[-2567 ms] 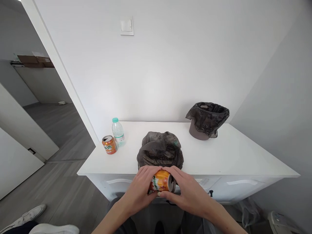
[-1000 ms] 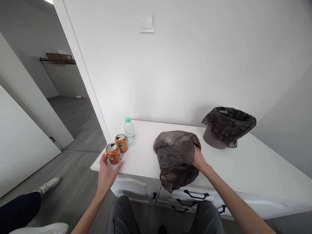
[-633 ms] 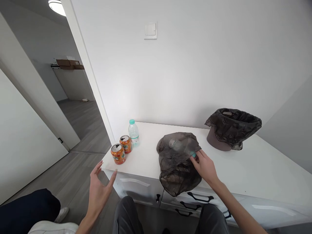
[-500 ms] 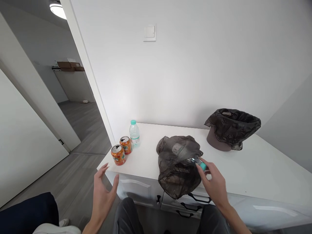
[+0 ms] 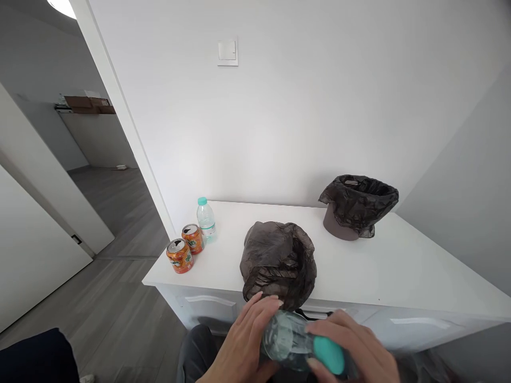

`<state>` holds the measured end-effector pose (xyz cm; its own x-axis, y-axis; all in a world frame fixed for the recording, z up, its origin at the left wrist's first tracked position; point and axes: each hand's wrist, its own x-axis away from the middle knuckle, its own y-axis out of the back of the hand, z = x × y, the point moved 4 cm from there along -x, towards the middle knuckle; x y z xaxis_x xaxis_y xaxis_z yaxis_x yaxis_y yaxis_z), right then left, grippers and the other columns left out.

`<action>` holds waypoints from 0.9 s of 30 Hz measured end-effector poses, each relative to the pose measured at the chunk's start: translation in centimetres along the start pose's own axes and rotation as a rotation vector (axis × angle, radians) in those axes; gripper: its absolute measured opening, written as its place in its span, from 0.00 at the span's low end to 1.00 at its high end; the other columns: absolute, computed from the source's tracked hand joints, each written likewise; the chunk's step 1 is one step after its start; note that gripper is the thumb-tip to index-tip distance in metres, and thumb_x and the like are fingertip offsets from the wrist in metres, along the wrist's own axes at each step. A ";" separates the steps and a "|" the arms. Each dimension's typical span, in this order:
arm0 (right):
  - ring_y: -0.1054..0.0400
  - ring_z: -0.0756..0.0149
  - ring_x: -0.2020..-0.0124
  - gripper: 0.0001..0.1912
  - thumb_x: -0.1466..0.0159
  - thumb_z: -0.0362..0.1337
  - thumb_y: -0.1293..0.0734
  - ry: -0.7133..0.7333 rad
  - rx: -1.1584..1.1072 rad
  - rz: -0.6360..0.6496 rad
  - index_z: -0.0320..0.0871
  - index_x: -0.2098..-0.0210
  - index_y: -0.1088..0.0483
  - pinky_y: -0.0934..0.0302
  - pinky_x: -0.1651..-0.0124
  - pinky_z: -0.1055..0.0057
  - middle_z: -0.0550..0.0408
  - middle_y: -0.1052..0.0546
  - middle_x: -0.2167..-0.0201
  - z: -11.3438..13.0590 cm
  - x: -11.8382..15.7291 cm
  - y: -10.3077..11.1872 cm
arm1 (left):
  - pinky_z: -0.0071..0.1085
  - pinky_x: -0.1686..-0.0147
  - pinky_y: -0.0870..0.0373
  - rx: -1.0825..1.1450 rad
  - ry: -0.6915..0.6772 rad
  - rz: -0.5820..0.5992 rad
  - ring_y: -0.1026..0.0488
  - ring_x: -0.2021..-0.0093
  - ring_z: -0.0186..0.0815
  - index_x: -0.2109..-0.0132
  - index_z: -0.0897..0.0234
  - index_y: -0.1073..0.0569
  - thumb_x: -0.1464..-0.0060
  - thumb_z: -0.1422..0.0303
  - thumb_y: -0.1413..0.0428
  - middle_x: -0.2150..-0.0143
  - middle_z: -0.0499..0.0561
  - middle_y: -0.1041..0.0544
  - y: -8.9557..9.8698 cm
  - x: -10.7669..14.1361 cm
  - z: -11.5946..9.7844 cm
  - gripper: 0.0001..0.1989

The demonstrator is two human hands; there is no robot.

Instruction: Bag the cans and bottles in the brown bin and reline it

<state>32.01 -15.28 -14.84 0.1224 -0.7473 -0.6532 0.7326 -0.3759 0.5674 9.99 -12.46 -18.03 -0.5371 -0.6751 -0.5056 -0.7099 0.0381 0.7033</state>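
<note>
A clear plastic bottle [image 5: 285,338] with a teal cap lies sideways between my hands at the bottom of the view. My left hand [image 5: 249,338] is wrapped round its base end. The fingers of my right hand [image 5: 351,343] grip it by the neck and cap. Just beyond, a crumpled dark plastic bag [image 5: 267,255] rests at the front edge of the white cabinet top [image 5: 371,271]. Two orange cans [image 5: 180,257] stand side by side at the left, beside an upright bottle [image 5: 206,219] with a teal cap.
A brown bin [image 5: 338,222] lined with a black bag [image 5: 359,205] stands near the wall at the right. A light switch [image 5: 228,52] is on the wall. An open doorway is at the left, and a person's dark-clothed leg [image 5: 40,356] shows at the lower left.
The bottle has come out of the dark bag and moved toward me in my right hand. My left hand has moved right and closed on it. The view has shifted slightly right.
</note>
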 end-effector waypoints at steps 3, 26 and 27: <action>0.23 0.56 0.59 0.23 0.34 0.48 0.28 -0.023 -0.203 0.237 0.52 0.41 0.27 0.26 0.61 0.65 0.46 0.22 0.52 1.4 -2.4 -3.6 | 0.51 0.39 0.24 0.114 0.183 -0.050 0.28 0.35 0.49 0.29 0.49 0.46 0.38 0.71 0.42 0.34 0.59 0.28 0.6 0.7 1.8 0.35; 0.26 0.63 0.65 0.30 0.36 0.54 0.30 -0.313 -0.224 0.408 0.47 0.40 0.34 0.35 0.54 0.61 0.48 0.25 0.41 1.5 -20.1 -28.1 | 0.58 0.34 0.36 -0.232 0.826 -0.810 0.39 0.29 0.58 0.27 0.61 0.48 0.41 0.46 0.41 0.28 0.64 0.40 9.6 10.6 19.3 0.44; 0.26 0.62 0.64 0.30 0.36 0.54 0.30 -0.319 -0.229 0.402 0.47 0.40 0.34 0.34 0.54 0.61 0.48 0.25 0.41 1.4 -20.3 -28.4 | 0.59 0.32 0.38 -0.256 0.828 -0.779 0.40 0.29 0.58 0.27 0.61 0.47 0.40 0.46 0.42 0.28 0.64 0.39 9.8 10.6 20.2 0.43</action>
<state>7.78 9.78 -16.93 0.2393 -0.9494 -0.2035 0.8012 0.0747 0.5937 -11.82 -4.37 -26.59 0.5329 -0.7283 -0.4308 -0.5530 -0.6851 0.4742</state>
